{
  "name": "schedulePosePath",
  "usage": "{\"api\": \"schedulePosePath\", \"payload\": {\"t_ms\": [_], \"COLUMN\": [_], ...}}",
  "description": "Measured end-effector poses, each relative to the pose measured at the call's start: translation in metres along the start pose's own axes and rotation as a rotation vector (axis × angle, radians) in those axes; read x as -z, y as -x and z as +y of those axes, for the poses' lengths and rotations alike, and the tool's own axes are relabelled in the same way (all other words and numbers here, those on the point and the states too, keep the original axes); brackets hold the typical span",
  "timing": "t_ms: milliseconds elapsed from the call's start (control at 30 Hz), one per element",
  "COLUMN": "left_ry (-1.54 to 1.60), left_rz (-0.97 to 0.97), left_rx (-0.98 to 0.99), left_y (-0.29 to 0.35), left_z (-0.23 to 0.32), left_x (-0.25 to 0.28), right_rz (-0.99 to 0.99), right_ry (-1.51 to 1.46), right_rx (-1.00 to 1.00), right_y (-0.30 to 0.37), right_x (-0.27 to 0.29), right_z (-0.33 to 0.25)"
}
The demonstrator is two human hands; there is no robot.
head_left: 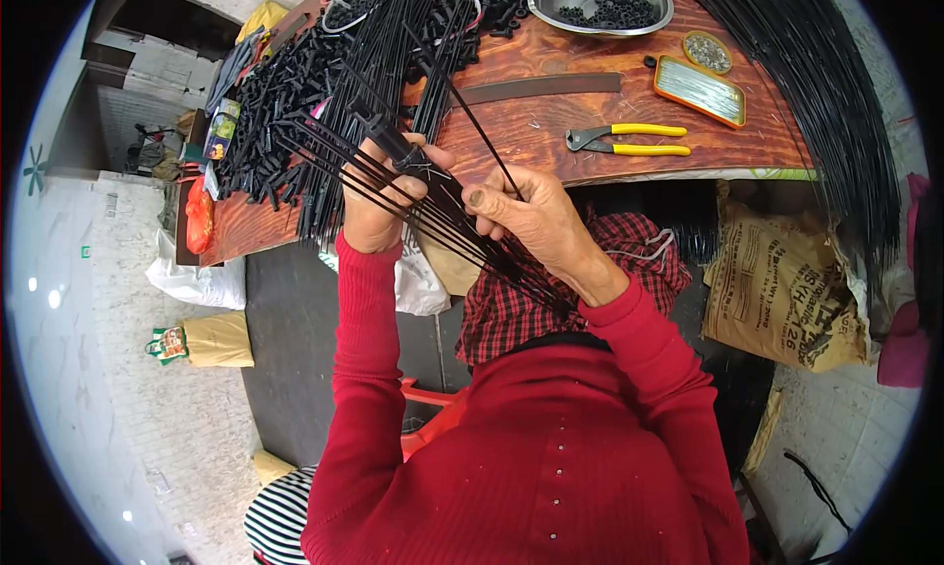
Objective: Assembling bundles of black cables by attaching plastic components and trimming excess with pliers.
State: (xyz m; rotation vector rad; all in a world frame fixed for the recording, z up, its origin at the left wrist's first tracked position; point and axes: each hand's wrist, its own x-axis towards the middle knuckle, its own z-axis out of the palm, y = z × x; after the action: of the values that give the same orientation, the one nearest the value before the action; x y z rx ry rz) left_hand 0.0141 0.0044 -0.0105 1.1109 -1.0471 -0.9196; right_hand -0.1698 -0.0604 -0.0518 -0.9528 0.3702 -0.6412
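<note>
My left hand is closed around a black plastic tube, which looks like an umbrella runner. Thin black ribs fan out from around it and run down toward my lap. A bit of fine wire shows at the runner's collar. My right hand is beside it, thumb and fingers pinching one thin black rib that slants up to the left. The lower ends of the ribs lie over the red checked cloth on my lap.
The reddish wooden table bears a heap of black plastic runners, bundled black rods and yellow-handled cutting pliers. Beyond are a tin of wire pieces, a round tin and a metal bowl. A sack stands right.
</note>
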Motion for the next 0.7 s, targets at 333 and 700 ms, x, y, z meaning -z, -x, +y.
{"api": "schedulePosePath", "payload": {"t_ms": [333,700], "left_ry": [-0.025,-0.073], "left_rz": [0.011,0.029], "left_rx": [-0.006,-0.005], "left_y": [0.005,0.002], "left_z": [0.005,0.014], "left_x": [-0.004,-0.022], "right_rz": [0.007,-0.034], "right_ry": [0.062,0.159], "right_rx": [0.034,-0.032], "right_y": [0.006,0.006], "right_x": [-0.003,0.005], "right_z": [-0.006,-0.019]}}
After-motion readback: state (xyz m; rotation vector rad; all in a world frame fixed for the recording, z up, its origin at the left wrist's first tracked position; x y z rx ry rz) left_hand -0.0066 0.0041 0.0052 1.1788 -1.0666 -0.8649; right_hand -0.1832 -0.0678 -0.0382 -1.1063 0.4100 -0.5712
